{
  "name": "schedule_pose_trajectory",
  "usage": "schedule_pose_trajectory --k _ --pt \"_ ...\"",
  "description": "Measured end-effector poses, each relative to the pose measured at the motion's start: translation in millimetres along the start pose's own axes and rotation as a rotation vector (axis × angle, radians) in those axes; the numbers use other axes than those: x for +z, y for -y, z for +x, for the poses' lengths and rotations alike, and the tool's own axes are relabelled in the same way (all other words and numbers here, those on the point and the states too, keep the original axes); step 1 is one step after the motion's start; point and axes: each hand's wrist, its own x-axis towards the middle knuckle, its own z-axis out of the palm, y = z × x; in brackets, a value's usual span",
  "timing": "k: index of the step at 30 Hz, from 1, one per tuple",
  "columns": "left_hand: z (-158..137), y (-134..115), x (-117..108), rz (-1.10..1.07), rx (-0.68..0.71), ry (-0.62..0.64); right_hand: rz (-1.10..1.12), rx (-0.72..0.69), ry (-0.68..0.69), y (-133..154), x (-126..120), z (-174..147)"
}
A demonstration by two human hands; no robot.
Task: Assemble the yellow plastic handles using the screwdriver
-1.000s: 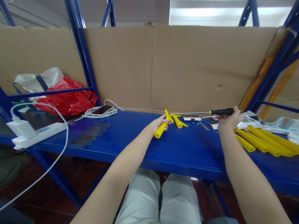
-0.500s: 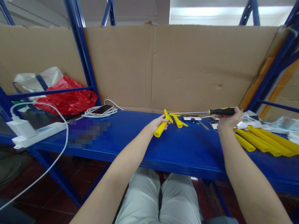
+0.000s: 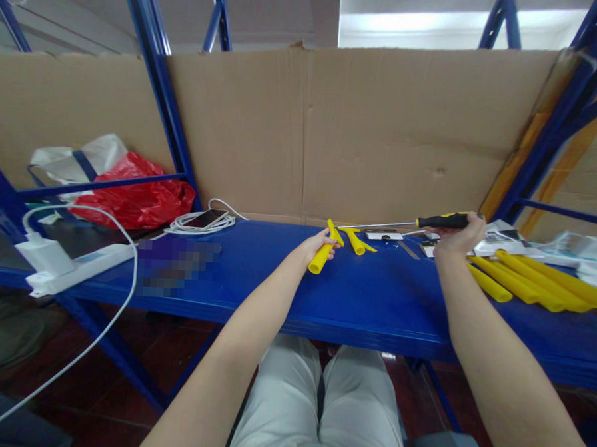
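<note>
My left hand (image 3: 319, 246) is closed around a yellow T-shaped tube fitting (image 3: 320, 258), its round open end facing me. From the right, my right hand (image 3: 459, 237) grips a screwdriver (image 3: 443, 221) by its black and yellow handle. The long metal shaft lies nearly level and reaches left to the fitting's upper part; whether the tip sits in a screw is too small to tell. Just right of my left hand, a second yellow fitting (image 3: 356, 244) rests on the blue table (image 3: 369, 300). Several yellow tubes (image 3: 530, 289) lie side by side below and right of my right hand.
Behind the table stands a cardboard sheet (image 3: 383, 141). A small white box (image 3: 384, 235) and a thin metal strip (image 3: 408, 250) lie near the screwdriver. At left are a red plastic bag (image 3: 140, 192), a coiled white cable (image 3: 193, 224) and a power strip (image 3: 80, 270).
Almost nothing differs. The screwdriver's handle end and my right hand have risen very slightly; my left hand keeps the fitting in the same place.
</note>
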Motion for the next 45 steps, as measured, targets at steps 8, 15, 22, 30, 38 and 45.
schedule_pose_trajectory --k 8,15,22,30,38,45 --pt "-5.5 -1.7 3.6 0.047 0.012 -0.045 -0.219 0.044 0.005 -1.5 -0.5 0.9" --pt "1.1 1.4 -1.0 0.099 0.037 -0.108 -0.502 0.186 -0.018 0.6 -3.1 1.7" --pt "-0.1 2.2 -0.7 0.141 0.060 -0.173 -0.332 0.418 0.073 7.4 -1.0 6.0" --pt "1.3 3.8 -0.7 0.187 0.080 -0.236 -0.346 0.254 0.050 3.5 -1.9 5.7" --pt "-2.3 1.9 1.1 0.201 0.079 -0.269 -0.336 0.247 0.059 2.5 -3.2 4.0" --pt "-0.8 3.1 0.8 0.186 0.105 -0.301 -0.223 0.329 0.151 3.7 -3.9 4.3"
